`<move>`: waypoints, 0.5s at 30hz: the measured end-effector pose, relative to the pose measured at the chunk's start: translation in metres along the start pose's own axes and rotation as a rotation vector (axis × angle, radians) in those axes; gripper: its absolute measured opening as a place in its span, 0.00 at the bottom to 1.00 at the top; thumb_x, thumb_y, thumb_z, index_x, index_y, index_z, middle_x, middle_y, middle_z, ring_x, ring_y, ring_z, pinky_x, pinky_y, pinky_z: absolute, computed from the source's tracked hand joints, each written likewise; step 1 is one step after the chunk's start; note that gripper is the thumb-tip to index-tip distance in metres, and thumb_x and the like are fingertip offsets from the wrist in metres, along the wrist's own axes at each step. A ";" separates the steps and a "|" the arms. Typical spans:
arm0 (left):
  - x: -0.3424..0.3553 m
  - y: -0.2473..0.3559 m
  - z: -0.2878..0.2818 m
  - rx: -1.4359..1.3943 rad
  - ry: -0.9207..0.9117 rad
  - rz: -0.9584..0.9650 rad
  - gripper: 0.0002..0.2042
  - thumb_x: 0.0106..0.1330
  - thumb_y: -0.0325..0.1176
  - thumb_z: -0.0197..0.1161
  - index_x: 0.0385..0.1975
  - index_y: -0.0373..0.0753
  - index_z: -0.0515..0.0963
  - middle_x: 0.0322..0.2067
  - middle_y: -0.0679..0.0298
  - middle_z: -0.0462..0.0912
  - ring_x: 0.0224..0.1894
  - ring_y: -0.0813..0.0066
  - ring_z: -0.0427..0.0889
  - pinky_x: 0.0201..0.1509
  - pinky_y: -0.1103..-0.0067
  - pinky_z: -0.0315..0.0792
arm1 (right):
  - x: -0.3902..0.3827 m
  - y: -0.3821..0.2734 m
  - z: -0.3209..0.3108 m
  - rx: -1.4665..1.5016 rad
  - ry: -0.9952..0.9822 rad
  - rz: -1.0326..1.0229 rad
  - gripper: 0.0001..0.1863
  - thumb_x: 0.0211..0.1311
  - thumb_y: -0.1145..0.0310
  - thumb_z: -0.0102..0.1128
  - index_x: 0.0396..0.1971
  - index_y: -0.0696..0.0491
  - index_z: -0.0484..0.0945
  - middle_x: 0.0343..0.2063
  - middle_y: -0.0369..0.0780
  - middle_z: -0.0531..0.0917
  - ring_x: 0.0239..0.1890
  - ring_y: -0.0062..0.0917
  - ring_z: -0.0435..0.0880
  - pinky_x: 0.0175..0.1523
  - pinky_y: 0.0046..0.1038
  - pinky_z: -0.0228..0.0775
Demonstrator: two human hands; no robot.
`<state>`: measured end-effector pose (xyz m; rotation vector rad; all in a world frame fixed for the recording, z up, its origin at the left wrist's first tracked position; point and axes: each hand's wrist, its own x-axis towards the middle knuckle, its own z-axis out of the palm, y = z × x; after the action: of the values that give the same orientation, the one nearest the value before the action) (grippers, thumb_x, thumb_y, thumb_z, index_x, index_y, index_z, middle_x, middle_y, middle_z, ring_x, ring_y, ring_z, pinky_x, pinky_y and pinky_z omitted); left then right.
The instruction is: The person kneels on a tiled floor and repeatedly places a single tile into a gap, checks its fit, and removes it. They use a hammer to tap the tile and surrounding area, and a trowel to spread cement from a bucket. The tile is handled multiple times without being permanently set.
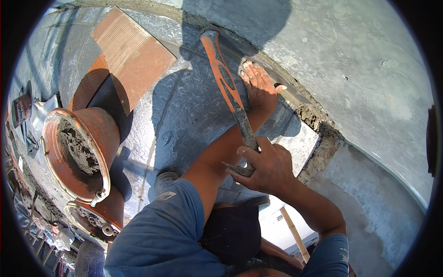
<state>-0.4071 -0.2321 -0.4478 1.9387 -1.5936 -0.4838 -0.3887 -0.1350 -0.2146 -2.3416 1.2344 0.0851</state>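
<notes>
My left hand [260, 87] lies flat with its fingers spread, pressing on a dark narrow tile strip [299, 95] along the foot of the wall. In my right hand [273, 168] is a claw hammer [225, 78], gripped by its metal head. Its curved claw sticks out beside my fingers. The orange and grey handle points away from me, its butt end close to the wall's base and left of my left hand. Whether that end touches the strip, I cannot tell. Grey floor tiles [184, 115] lie under both arms.
A smooth grey wall [350, 51] rises at the right, with rough mortar [314, 115] along its foot. Textured reddish-brown tiles [134, 51] lie at the far left. Nearer stand an orange bucket [110, 131] holding mortar and a second bucket [113, 205]. A bamboo pole [295, 233] is near my body.
</notes>
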 end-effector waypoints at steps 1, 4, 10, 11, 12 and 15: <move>0.001 0.001 0.002 -0.015 0.045 0.020 0.50 0.66 0.63 0.55 0.65 0.12 0.56 0.69 0.22 0.49 0.75 0.29 0.42 0.75 0.41 0.36 | -0.003 0.001 0.000 -0.008 0.021 0.026 0.27 0.43 0.42 0.77 0.38 0.46 0.84 0.34 0.42 0.78 0.21 0.30 0.82 0.26 0.32 0.75; -0.004 0.002 0.005 0.002 0.039 0.051 0.50 0.66 0.63 0.55 0.65 0.12 0.56 0.69 0.22 0.48 0.75 0.29 0.41 0.75 0.41 0.36 | -0.015 0.001 -0.008 0.080 -0.058 0.050 0.27 0.43 0.42 0.77 0.37 0.45 0.84 0.33 0.42 0.77 0.22 0.32 0.82 0.28 0.33 0.76; -0.003 -0.020 -0.008 -0.082 0.148 0.137 0.48 0.67 0.61 0.57 0.68 0.17 0.53 0.68 0.26 0.55 0.75 0.34 0.48 0.76 0.49 0.44 | -0.110 0.020 -0.011 0.024 0.038 0.079 0.27 0.36 0.44 0.80 0.36 0.44 0.85 0.31 0.40 0.76 0.24 0.29 0.81 0.30 0.33 0.75; 0.001 -0.039 -0.007 -0.204 0.285 0.240 0.46 0.68 0.57 0.59 0.69 0.19 0.53 0.68 0.28 0.55 0.75 0.36 0.48 0.77 0.52 0.45 | -0.129 0.024 -0.005 0.008 0.062 0.103 0.28 0.36 0.44 0.80 0.36 0.45 0.85 0.31 0.40 0.76 0.24 0.30 0.81 0.30 0.33 0.75; 0.006 -0.054 -0.013 -0.019 0.134 0.176 0.47 0.67 0.55 0.63 0.70 0.20 0.51 0.70 0.32 0.53 0.75 0.38 0.48 0.77 0.52 0.45 | -0.154 0.032 0.008 0.004 0.087 0.136 0.28 0.35 0.45 0.81 0.36 0.45 0.85 0.31 0.40 0.76 0.24 0.30 0.81 0.30 0.33 0.75; 0.026 -0.058 -0.054 -0.106 0.171 0.070 0.49 0.64 0.55 0.66 0.71 0.22 0.51 0.71 0.35 0.52 0.75 0.38 0.47 0.77 0.51 0.44 | -0.227 0.044 0.055 0.008 0.107 0.285 0.28 0.34 0.46 0.82 0.36 0.46 0.85 0.31 0.41 0.76 0.24 0.31 0.81 0.30 0.33 0.75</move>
<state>-0.3243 -0.2389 -0.4409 1.7887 -1.4911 -0.3562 -0.5483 0.0411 -0.2184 -2.1727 1.6127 0.0495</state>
